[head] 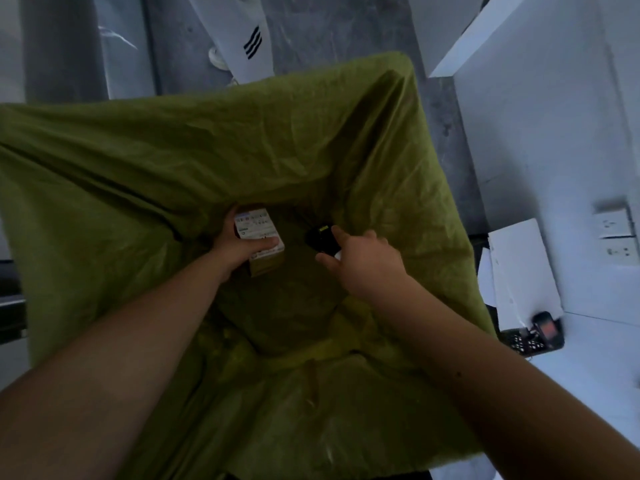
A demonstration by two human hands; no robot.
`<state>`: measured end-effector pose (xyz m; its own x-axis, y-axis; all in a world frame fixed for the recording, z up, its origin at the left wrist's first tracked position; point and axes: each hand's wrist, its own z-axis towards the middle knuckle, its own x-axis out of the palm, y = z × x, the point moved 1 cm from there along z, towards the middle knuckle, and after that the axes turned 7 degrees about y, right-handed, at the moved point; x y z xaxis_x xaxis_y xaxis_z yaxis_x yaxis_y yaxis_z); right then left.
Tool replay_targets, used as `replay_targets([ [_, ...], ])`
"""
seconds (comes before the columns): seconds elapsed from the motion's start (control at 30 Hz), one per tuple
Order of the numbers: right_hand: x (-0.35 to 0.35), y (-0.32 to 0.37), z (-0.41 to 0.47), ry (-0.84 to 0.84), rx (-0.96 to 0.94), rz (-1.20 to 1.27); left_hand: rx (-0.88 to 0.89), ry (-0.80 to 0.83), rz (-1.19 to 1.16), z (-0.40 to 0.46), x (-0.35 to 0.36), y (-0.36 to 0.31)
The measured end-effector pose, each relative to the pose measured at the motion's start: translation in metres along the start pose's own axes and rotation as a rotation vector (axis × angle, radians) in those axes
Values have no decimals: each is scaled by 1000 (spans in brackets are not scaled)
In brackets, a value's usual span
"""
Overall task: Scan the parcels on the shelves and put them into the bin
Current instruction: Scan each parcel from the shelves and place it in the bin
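I look straight down into a large bin lined with olive-green fabric point(145, 174). My left hand point(235, 247) reaches deep inside and grips a small brown cardboard parcel point(265, 263) with a white printed label on top. Its thumb lies across the label. My right hand point(363, 261) is also down in the bin, to the right of the parcel, and holds a black handheld scanner point(320, 239) with a small lit green spot. The scanner points roughly toward the parcel, a short gap apart.
White shelving or boxes point(540, 133) stand at the right, with white sheets point(519, 271) and a dark device with a red screen point(549, 330) below. Another person's white trouser leg point(239, 39) and shoe stand beyond the bin on the grey floor.
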<state>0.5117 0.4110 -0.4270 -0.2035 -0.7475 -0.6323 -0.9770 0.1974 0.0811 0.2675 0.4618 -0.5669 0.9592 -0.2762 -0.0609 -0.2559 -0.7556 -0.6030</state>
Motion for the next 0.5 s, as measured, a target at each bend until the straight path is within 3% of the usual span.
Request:
replay_targets([
  [0.5, 28, -2, -4, 124, 85, 63, 61, 92, 7, 52, 31, -3],
])
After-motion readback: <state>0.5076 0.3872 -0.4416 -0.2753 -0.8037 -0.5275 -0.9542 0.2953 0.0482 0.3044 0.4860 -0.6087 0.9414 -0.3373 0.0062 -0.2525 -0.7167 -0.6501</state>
